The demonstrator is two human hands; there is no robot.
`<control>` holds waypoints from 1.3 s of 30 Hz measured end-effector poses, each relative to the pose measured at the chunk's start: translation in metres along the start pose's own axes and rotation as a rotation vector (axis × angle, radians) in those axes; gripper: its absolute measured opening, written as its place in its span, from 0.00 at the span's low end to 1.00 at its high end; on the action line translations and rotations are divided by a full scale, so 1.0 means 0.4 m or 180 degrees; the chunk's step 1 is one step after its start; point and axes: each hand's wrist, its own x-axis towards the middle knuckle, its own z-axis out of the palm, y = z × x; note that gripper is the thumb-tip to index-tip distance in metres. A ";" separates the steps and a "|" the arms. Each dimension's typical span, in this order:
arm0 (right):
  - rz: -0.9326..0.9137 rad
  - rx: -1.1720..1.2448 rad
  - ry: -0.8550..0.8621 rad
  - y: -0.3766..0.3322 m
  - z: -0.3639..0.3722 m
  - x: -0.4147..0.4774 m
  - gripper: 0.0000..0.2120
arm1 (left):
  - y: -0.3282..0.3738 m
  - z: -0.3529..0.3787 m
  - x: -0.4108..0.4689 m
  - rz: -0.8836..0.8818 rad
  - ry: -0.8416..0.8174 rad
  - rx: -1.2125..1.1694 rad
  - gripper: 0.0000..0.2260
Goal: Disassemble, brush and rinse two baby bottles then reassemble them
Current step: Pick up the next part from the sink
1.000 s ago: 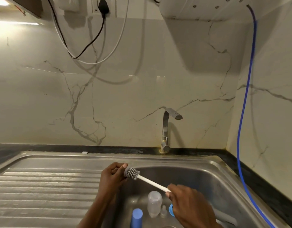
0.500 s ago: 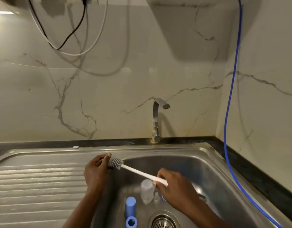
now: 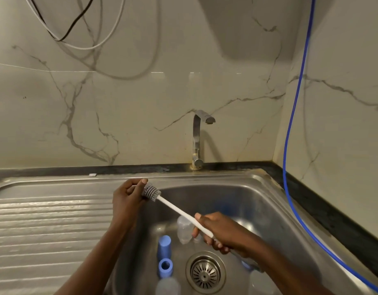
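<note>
Mid-frame over the sink (image 3: 237, 182), right hand (image 3: 224, 233) grips the brush (image 3: 173, 209) by its stiff, likely light handle, the sensible hold — soft head (image 3: 151, 193) against a small pale part (image 3: 134, 186) pinched in left hand (image 3: 127, 201) — bottle (image 3: 183, 228) lies below

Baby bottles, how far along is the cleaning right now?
Done: disassembly, at least partly; a blue cap, blue ring and clear bottle lie loose in the sink. In hand: brushing; the right hand holds the brush by its handle, the left hand curls round its head, any part inside hidden. Left: rinsing, since no water leaves the tap, then reassembly.
</note>
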 end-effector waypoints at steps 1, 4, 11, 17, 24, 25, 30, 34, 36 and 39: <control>-0.0153 -0.0425 0.0297 0.002 0.005 0.005 0.25 | -0.006 0.003 0.003 0.0033 0.0179 0.0189 0.05; -0.0714 -0.1837 0.1108 0.010 0.009 0.025 0.19 | -0.027 -0.016 0.015 0.0039 0.0471 0.0449 0.05; -0.0233 -0.0362 0.0092 -0.015 0.004 0.002 0.15 | -0.008 -0.026 0.016 -0.0232 -0.0026 -0.0216 0.06; -0.0219 -0.0860 0.0277 -0.004 0.037 0.005 0.14 | -0.009 -0.011 0.004 -0.0223 0.0111 -0.0327 0.06; -0.1042 -0.2342 0.1373 0.000 0.030 0.032 0.13 | -0.007 -0.003 0.006 -0.0248 0.0239 -0.0221 0.07; -0.0954 -0.1762 0.1075 -0.005 0.031 0.025 0.14 | 0.004 -0.009 0.007 -0.0328 0.0042 -0.0455 0.07; 0.0188 0.0778 -0.0547 -0.031 0.027 -0.013 0.18 | 0.038 -0.029 0.009 -0.0771 -0.0587 -0.1388 0.08; -0.0571 -0.1309 0.0838 -0.013 0.067 0.016 0.14 | 0.012 -0.010 0.001 -0.0442 -0.0079 -0.1068 0.08; -0.0817 -0.2208 0.1387 -0.010 0.053 0.025 0.12 | 0.004 -0.012 0.006 -0.0376 0.0001 -0.0951 0.06; -0.0981 -0.2364 0.1508 -0.008 0.043 0.027 0.10 | 0.003 -0.011 0.010 -0.0411 -0.0098 -0.0897 0.06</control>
